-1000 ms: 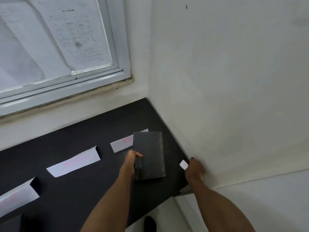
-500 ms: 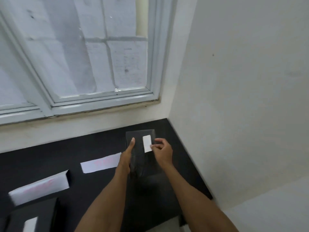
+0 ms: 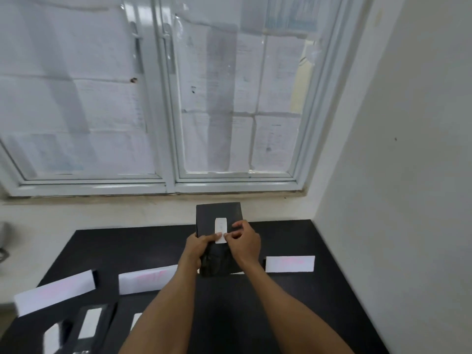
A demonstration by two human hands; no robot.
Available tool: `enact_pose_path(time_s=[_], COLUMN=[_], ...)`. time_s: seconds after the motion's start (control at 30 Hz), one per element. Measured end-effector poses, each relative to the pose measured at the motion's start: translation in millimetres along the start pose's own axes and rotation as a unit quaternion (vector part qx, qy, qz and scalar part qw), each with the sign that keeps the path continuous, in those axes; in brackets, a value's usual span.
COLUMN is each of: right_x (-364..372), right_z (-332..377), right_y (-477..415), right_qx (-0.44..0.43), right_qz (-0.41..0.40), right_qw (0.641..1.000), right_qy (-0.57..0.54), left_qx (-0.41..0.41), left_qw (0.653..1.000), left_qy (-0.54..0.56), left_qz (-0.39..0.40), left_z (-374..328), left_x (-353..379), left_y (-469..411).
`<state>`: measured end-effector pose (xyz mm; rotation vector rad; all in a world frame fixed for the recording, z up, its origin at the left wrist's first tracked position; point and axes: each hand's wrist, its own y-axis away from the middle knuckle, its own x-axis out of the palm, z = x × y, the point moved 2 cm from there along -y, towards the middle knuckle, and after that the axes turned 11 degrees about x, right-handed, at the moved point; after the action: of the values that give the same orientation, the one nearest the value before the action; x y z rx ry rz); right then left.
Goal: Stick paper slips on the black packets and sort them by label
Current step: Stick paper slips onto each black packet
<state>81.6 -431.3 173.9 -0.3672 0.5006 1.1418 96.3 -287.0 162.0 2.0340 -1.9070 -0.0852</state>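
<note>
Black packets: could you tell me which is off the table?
The packet gripped by the left hand, the right hand holding a slip on it; the others lie flat at the table's near left.

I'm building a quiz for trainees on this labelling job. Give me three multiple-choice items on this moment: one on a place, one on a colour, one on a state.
1. Where is the slip? A) on the packet B) on the window C) flat on the table
2. What colour is the writing on the long labels? A) green B) pink C) black
3. What is the left hand doing? A) resting on the table B) hanging empty C) gripping the packet
Answers: 1 A, the white slip lies on the packet's face; 2 B, faint pink marks show on the labels; 3 C, it wraps the packet's lower left edge.
</note>
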Motion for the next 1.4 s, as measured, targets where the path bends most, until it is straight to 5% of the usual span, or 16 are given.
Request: enact_pose_path(time_s=[0.13,0.23,0.37,0.73,0.87,1.1,1.23,1.4], right_x=[18,33,52,111,137,196,218,227], right_z=[28,41,55,113,112,41,-2,-16], right_y=[18,26,36,72,86,145,177,186], right_qx=[-0.137,-0.222,-0.205,-0.206,-0.141,0.059,0.16,0.168], right_qz=[-0.063,0.014,0.16,0.218,0.222,0.274,0.285,0.298], right_qw=[0.977,0.963,0.961,0.949,0.963,0.957,0.943,0.936], right_qy=[0.151,0.154,0.094,0.092,0.053,0.069,0.068,0.079], left_qx=[0.025,0.032,0.039,0.068,0.062,-0.005,-0.056,-0.061], left_qw=[1.0,0.999,0.995,0.972,0.983,0.94,0.936,0.927], left_qy=[0.004,0.02,0.025,-0.004,-0.042,-0.334,-0.349,-0.37], left_qz=[0.0,-0.023,-0.09,-0.225,-0.165,-0.074,-0.009,0.014], left_z=[-14,-22,-36,-45,-38,25,69,97], left_x=[-37,-64,-93,-178,-212,-264,-268,-269], left_y=[6,11,15,30,32,64,79,76])
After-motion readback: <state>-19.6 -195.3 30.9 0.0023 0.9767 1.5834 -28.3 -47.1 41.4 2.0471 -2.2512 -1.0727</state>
